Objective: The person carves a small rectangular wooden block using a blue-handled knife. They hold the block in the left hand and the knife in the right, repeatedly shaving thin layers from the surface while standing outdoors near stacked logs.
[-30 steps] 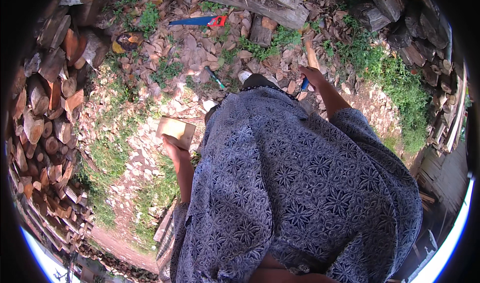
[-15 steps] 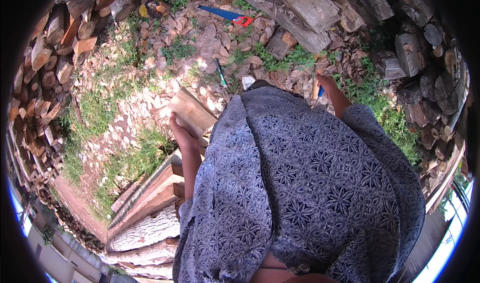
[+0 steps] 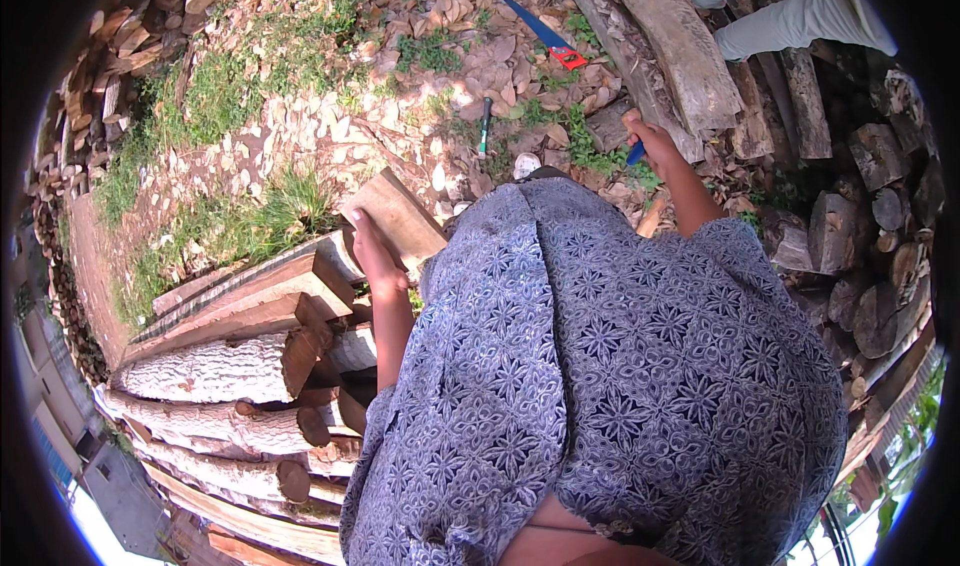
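My left hand (image 3: 376, 256) grips a short, flat wooden board (image 3: 405, 216) by its near edge, the fingers mostly hidden beneath it. Off to the right, my right hand (image 3: 656, 148) is closed round a tool with a blue handle (image 3: 636, 153); its working end does not show clearly. A slim tool with a black and green handle (image 3: 486, 126) lies on the leaves between my hands, farther out. Beyond it, on the ground, rests a handsaw (image 3: 545, 34) with a blue blade and red handle.
Stacked logs (image 3: 210, 371) stand close by my left arm. Long weathered planks (image 3: 670, 36) lie at the far right, where another person's legs (image 3: 785, 21) in pale trousers show. More cut logs (image 3: 835, 231) are piled right. Dry leaves and grass tufts (image 3: 297, 201) cover the ground.
My view has turned, so the saw and slim tool sit farther right and more stacked logs show at left. Another person's legs have come into view. Both hands keep their hold.
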